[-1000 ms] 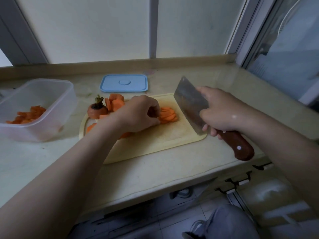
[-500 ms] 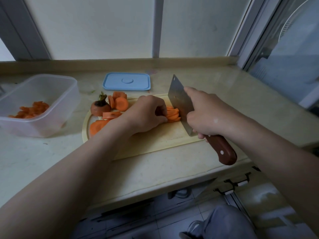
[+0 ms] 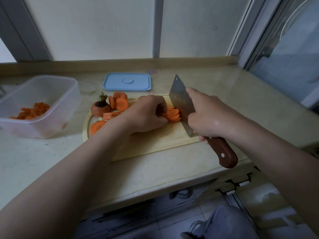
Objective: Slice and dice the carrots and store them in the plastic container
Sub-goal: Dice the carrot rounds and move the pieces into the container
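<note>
Carrot slices (image 3: pixel 173 115) lie fanned mid-frame on the cutting board (image 3: pixel 155 142). I see the left hand (image 3: pixel 146 116) curled against them, seemingly pinning the stack. The right hand (image 3: pixel 208 118) grips the cleaver (image 3: pixel 179 99), its blade against the slices. Farther left, the plastic container (image 3: pixel 69 107) holds carrot pieces; a blue lid (image 3: pixel 127 81) lies beyond the board.

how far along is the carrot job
Done: some diced carrot already sits in the container. In hand: the left hand holds a stack of slices while the right hand holds the cleaver at its edge. Left: loose slices and the stem end wait on the board; the lid is off.
</note>
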Demonstrator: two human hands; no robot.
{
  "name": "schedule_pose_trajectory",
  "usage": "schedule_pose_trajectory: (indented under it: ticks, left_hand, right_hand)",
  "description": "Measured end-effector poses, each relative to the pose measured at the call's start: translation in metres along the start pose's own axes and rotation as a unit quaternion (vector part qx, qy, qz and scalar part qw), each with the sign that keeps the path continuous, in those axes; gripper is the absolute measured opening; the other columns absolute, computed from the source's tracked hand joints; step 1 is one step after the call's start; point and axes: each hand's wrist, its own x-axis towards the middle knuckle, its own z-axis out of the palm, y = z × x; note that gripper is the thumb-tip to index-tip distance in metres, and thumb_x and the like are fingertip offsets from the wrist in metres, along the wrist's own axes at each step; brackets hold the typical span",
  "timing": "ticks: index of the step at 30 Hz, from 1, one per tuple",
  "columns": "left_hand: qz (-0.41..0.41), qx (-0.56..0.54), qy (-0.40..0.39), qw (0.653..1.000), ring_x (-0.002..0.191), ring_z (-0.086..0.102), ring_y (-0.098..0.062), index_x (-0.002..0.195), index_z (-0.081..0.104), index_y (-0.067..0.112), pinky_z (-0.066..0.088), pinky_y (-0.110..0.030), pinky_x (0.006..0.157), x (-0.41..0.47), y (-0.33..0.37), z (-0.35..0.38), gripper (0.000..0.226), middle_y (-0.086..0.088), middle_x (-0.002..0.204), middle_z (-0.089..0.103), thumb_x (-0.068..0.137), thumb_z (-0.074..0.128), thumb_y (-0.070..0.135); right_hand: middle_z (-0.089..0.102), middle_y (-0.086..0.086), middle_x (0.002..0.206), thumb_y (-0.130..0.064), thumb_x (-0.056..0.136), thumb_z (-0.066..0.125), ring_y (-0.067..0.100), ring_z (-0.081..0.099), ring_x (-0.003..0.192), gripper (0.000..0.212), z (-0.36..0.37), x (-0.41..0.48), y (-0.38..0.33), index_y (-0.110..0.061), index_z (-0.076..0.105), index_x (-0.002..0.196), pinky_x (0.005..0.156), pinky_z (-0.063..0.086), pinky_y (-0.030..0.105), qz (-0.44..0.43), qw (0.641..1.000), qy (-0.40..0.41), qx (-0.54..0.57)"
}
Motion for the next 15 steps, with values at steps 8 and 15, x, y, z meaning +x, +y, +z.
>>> schedule_pose_trajectory:
  ticks: [8, 15]
  left_hand:
    - [-0.038, -0.017, -0.025, 0.999, 0.097, 0.055, -0.007, 0.144, 0.049, 0.02, 0.048, -0.023, 0.088, -0.001, 0.007, 0.0, 0.074, 0.003, 0.129, 0.061, 0.08, 0.079, 0.042]
    - [-0.08, -0.05, -0.017, 0.995, 0.102, 0.062, -0.011, 0.146, 0.048, 0.016, 0.052, -0.03, 0.094, 0.005, 0.008, 0.008, 0.085, 0.001, 0.118, 0.066, 0.075, 0.082, 0.048]
  right_hand:
    - [0.063, 0.008, 0.097, -0.001, 0.094, 0.048, 0.021, 0.074, 0.061, 0.088, 0.0, 0.0, -0.001, -0.038, 0.01, 0.164, 0.05, 0.062, 0.033, 0.007, 1.0, -0.006, 0.013]
    - [0.061, 0.008, 0.1, -0.003, 0.095, 0.047, 0.023, 0.075, 0.063, 0.085, -0.001, 0.001, 0.0, -0.038, 0.011, 0.164, 0.053, 0.063, 0.035, 0.009, 1.0, -0.009, 0.013]
